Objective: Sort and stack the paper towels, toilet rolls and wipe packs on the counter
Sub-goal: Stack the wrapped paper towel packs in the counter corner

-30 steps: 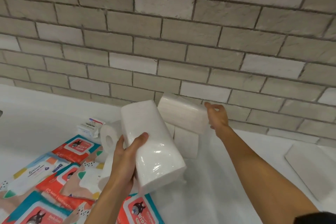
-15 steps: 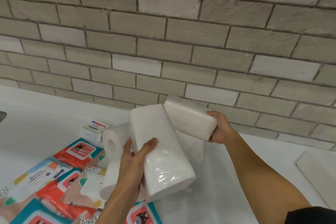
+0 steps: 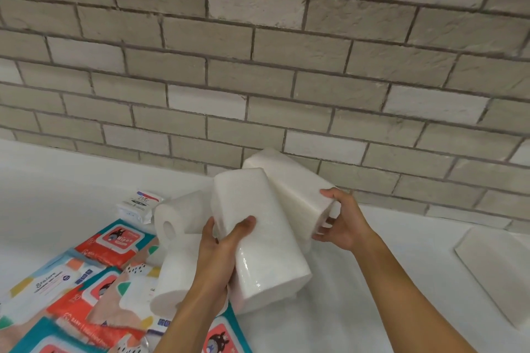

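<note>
My left hand [image 3: 222,249] grips a plastic-wrapped white paper towel pack [image 3: 259,238], held tilted above the counter. My right hand [image 3: 342,219] holds a second wrapped white pack [image 3: 289,180] by its right end, slanted behind the first and touching it. Two bare toilet rolls lie left of my left hand, one [image 3: 179,216] at the back and one [image 3: 170,281] nearer. Several red and teal wipe packs [image 3: 117,239] are spread flat at the lower left. A small white wipe pack [image 3: 139,203] lies behind them.
The white counter [image 3: 372,295] runs along a brick wall [image 3: 258,66]. A flat white paper pack [image 3: 496,272] lies at the right edge of view. More wipe packs [image 3: 218,337] lie under my left forearm.
My right hand has brought its pack down and toward me until it meets the pack in my left hand. The left hand has kept its grip and lifted slightly.
</note>
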`<state>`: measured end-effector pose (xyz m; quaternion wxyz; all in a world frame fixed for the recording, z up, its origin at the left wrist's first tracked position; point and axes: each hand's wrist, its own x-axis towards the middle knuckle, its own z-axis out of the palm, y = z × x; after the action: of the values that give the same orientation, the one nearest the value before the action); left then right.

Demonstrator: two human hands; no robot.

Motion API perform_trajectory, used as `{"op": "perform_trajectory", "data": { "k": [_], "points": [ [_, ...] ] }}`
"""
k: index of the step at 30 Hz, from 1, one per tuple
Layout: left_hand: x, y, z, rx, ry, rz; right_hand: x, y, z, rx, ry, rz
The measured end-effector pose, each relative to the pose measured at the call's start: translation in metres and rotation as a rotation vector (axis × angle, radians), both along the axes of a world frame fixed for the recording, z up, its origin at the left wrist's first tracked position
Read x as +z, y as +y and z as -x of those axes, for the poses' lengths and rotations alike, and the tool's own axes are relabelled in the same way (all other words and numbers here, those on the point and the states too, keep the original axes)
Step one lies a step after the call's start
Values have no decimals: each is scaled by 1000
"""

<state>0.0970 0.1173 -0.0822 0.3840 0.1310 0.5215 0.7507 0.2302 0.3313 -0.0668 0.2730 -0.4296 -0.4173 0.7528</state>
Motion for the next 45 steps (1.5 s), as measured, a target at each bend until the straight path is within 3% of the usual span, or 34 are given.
{"op": "perform_trajectory", "data": {
  "k": [10,18,28,45],
  "points": [
    [-3,1,4,-4,8,10,-7,-15,-9,267,-286,-145],
    [-7,-4,15,-123,30,24,6,-18,-6,317,-365,-119],
    [-2,-20,10,-232,123,-17,-6,-51,-30,240,8,-57],
    [7,-14,-16,-443,212,-151,-9,-123,-128,-118,67,-109]
  ]
}}
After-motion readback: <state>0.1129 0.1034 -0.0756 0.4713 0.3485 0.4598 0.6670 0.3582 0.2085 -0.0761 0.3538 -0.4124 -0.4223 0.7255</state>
